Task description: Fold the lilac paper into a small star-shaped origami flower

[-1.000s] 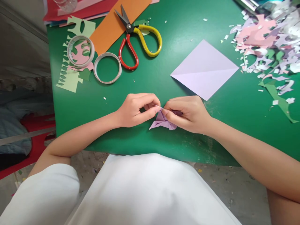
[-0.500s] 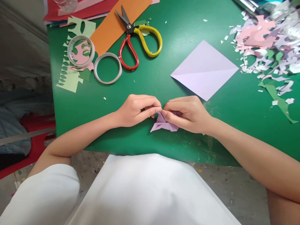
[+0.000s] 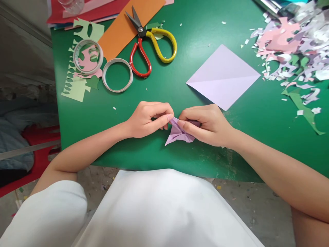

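Folded purple paper piece (image 3: 178,134) lies on the green table (image 3: 180,92) near its front edge, long axis left-right, one tip pointing up. Left hand (image 3: 149,118) and right hand (image 3: 205,123) pinch that tip with closed fingers.

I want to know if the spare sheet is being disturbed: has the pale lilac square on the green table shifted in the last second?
No. The lilac square keeps its spot beside the scissors; the slight offset is camera motion.
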